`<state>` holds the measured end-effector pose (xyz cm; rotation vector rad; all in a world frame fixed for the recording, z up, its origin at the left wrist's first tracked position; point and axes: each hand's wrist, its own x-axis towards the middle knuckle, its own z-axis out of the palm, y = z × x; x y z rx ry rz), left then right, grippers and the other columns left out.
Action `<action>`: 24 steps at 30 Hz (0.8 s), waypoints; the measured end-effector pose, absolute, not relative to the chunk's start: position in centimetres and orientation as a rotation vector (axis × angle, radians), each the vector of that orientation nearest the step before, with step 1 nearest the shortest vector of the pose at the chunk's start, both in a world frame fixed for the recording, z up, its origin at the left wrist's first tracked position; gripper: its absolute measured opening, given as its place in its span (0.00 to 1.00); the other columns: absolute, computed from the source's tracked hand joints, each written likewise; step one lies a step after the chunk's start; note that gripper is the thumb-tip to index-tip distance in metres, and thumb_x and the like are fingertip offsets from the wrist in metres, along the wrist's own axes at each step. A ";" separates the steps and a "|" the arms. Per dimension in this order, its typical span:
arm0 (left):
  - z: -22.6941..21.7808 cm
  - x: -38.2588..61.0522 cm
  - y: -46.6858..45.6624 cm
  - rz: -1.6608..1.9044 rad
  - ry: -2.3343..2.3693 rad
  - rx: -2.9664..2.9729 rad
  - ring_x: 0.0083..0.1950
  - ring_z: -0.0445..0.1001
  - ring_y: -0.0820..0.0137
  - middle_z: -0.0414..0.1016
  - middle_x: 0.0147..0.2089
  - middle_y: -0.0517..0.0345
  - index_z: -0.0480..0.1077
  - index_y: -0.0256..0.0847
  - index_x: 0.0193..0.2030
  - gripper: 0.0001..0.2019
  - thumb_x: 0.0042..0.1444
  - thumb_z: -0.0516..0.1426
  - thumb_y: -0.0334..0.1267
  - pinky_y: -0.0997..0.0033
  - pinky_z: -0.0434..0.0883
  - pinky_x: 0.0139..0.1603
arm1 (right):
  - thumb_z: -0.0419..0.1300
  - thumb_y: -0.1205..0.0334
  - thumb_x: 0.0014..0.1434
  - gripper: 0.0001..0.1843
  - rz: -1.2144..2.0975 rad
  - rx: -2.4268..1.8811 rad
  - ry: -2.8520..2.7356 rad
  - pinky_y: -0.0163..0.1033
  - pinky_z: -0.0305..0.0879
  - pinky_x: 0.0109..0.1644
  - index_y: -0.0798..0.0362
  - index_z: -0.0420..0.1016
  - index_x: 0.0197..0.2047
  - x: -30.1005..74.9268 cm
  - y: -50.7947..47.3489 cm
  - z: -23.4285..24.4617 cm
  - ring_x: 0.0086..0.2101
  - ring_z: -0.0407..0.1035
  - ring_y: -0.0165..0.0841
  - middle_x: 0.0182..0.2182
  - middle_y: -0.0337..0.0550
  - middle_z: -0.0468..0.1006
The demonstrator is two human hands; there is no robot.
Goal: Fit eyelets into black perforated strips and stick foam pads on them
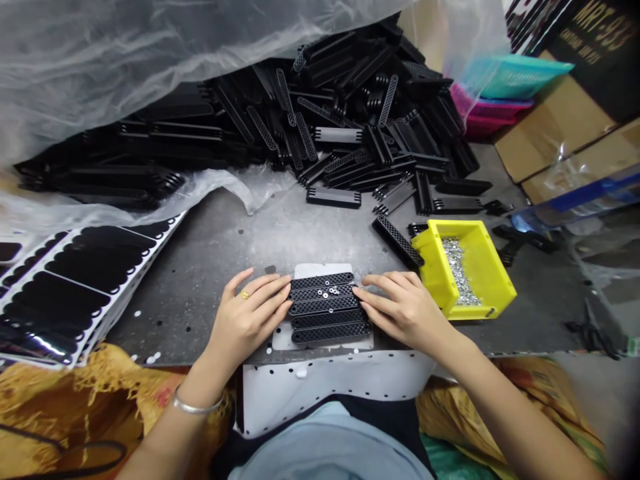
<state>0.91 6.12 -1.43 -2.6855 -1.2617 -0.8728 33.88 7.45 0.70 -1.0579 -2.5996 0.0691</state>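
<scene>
Several black mesh plastic strips (327, 308) lie side by side on a white backing sheet (310, 271), in the middle of the grey work table (200, 293). Small silver rings (326, 291) sit on the upper strips. My left hand (250, 310), with a gold ring on one finger, presses its fingertips against the strips' left ends. My right hand (405, 307) closes on their right ends from the other side. Just beyond my right hand stands a yellow plastic bin (493, 260) holding loose silver hardware (457, 270). One more mesh strip (397, 241) lies against the bin's left wall.
A large heap of black plastic parts (320, 123) fills the table's far side, partly under clear plastic sheeting (150, 53). Sheets of black stickers on white backing (85, 280) lie at the left. Coloured baskets (515, 77) and cardboard boxes (560, 127) stand at the far right.
</scene>
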 end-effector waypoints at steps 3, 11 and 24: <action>-0.9 2.1 6.6 -0.946 -1.286 -2.728 0.55 0.82 0.62 0.84 0.55 0.55 0.76 0.44 0.51 0.09 0.66 0.61 0.31 0.48 0.62 0.69 | 0.57 0.63 0.72 0.11 0.149 -1.061 -2.543 0.45 0.59 0.45 0.50 0.80 0.53 32.5 8.1 0.9 0.42 0.71 0.38 0.46 0.47 0.82; 0.5 4.6 8.0 -0.783 -1.136 -2.907 0.48 0.81 0.68 0.85 0.45 0.61 0.76 0.42 0.47 0.09 0.73 0.54 0.32 0.53 0.62 0.70 | 0.59 0.62 0.71 0.08 0.163 -1.129 -2.529 0.44 0.57 0.43 0.52 0.80 0.41 30.3 10.0 1.3 0.39 0.68 0.37 0.37 0.43 0.80; -0.2 1.5 6.0 -0.811 -1.172 -2.709 0.46 0.82 0.68 0.85 0.43 0.58 0.76 0.41 0.48 0.06 0.69 0.59 0.30 0.55 0.66 0.66 | 0.55 0.58 0.74 0.20 -0.297 -0.972 -2.726 0.46 0.61 0.51 0.63 0.77 0.59 32.4 8.3 0.9 0.46 0.70 0.41 0.51 0.52 0.82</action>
